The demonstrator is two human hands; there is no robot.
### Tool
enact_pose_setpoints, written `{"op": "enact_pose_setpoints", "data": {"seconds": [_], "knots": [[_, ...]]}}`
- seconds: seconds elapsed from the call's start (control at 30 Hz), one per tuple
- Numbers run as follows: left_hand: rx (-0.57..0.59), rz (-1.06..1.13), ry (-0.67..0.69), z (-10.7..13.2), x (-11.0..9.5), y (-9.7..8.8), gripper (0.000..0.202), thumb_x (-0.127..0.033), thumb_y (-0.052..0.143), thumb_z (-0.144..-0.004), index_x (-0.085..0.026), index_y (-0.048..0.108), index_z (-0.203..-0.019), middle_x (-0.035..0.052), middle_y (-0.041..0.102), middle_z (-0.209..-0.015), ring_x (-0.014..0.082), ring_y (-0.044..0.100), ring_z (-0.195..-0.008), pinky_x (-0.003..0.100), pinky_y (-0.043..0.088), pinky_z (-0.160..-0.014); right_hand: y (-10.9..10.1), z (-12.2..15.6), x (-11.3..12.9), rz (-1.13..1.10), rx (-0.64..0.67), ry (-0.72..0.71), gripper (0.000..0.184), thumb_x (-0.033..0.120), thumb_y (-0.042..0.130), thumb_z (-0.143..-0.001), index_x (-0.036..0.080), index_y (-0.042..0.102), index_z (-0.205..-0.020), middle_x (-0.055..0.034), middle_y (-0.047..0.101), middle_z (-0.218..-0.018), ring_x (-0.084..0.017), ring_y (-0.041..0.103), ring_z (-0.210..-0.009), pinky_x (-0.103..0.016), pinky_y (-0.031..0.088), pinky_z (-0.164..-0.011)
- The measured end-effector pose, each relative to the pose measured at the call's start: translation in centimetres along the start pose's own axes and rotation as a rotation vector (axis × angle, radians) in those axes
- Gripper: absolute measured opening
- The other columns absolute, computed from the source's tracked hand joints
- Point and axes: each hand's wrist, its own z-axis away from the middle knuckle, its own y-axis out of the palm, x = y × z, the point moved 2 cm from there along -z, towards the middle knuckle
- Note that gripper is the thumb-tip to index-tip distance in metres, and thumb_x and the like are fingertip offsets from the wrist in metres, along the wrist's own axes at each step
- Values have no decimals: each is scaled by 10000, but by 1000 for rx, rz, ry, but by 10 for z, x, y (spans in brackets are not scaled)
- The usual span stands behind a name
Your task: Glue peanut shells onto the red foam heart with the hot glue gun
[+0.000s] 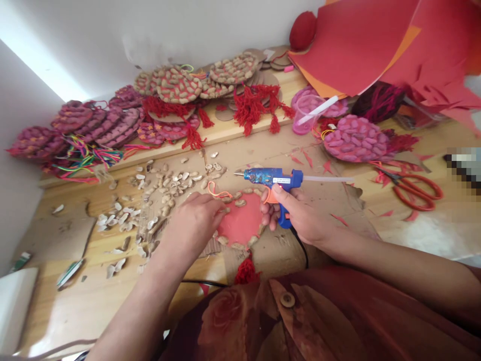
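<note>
My right hand point(300, 215) grips a blue glue gun point(272, 179) with its nozzle pointing left and a glue stick out the back. My left hand point(197, 220) rests with fingers curled and pressed on the left rim of a red round disc point(242, 223). Peanut shells are stuck round the disc's edge. An orange cord loop point(216, 190) sits at its top and a red tassel point(246, 273) hangs at its bottom. I cannot make out whether the left fingers pinch a shell.
Loose peanut shells point(161, 193) are scattered on cardboard to the left. Finished shell discs with tassels point(180, 85) are stacked along the back. Red scissors point(413, 188) lie at right, beside a pink shell disc point(355, 138) and red paper sheets point(361, 40).
</note>
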Motion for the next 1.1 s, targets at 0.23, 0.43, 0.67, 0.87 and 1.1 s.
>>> {"op": "enact_pose_setpoints", "data": {"seconds": [0.23, 0.43, 0.67, 0.87, 1.1], "knots": [[11, -36, -11, -7, -1, 0, 91, -207, 666, -886, -197, 756, -876, 68, 719, -784, 233, 640, -762, 349, 471, -721, 1, 3, -1, 14, 14, -23, 407, 594, 652, -893, 192, 606, -853, -6, 661, -735, -127, 662, -555, -204, 521, -442], [-90, 491, -290, 2, 5, -4, 77, -245, 736, -797, -198, 767, -849, 39, 739, -770, 159, 608, -633, 293, 461, -618, 5, 13, 9, 37, 53, -46, 419, 609, 659, -883, 193, 610, -864, -12, 653, -758, -133, 662, -564, -214, 519, -446], [-226, 1642, -638, 23, 4, -7, 393, -438, 917, -619, -155, 659, -708, -8, 584, -637, 92, 507, -591, 199, 412, -521, 13, 35, 22, 213, 207, -92, 411, 590, 574, -950, 194, 635, -860, -42, 667, -768, -140, 622, -585, -257, 510, -521], [-149, 1897, -591, 23, -9, 1, 421, -425, 903, -653, -156, 581, -686, -33, 480, -639, 77, 441, -614, 171, 364, -527, 13, 44, 29, 369, 273, -133, 425, 622, 537, -952, 214, 635, -887, -43, 676, -783, -155, 597, -620, -282, 499, -556], [-116, 1844, -598, 23, -16, 4, 411, -468, 893, -647, -169, 617, -702, -27, 492, -632, 94, 445, -615, 208, 391, -553, 10, 47, 30, 502, 306, -232, 417, 535, 461, -1012, 222, 606, -778, -36, 655, -757, -167, 592, -641, -295, 469, -560]]}}
